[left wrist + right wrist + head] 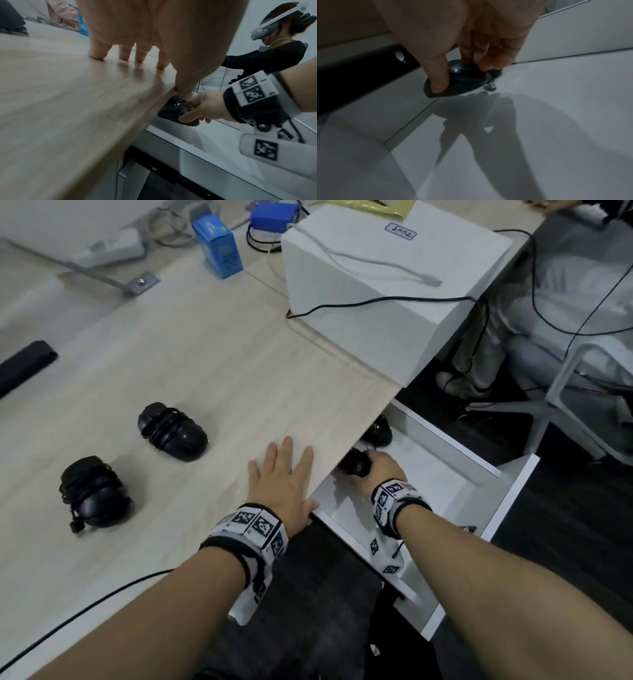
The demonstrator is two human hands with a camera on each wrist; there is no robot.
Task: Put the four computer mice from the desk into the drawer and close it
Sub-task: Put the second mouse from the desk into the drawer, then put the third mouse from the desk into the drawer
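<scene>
Two black mice with cables wound round them lie on the wooden desk: one [173,431] further back, one [94,491] nearer the left. My right hand [380,470] grips a third black mouse [356,463] inside the open white drawer [479,508], low over its floor; thumb and fingers pinch its sides [453,79], and its USB plug [491,85] dangles. A fourth mouse [378,431] lies deeper in the drawer, half under the desk edge. My left hand [284,477] rests flat on the desk by the edge, fingers straight [128,54].
A white box [376,292] with cables over it stands on the desk's far right. Behind are a blue carton [219,244], a blue device [274,215] and a power strip [109,248]. A dark object [24,364] lies at left. A seated person [274,54] is beyond the drawer.
</scene>
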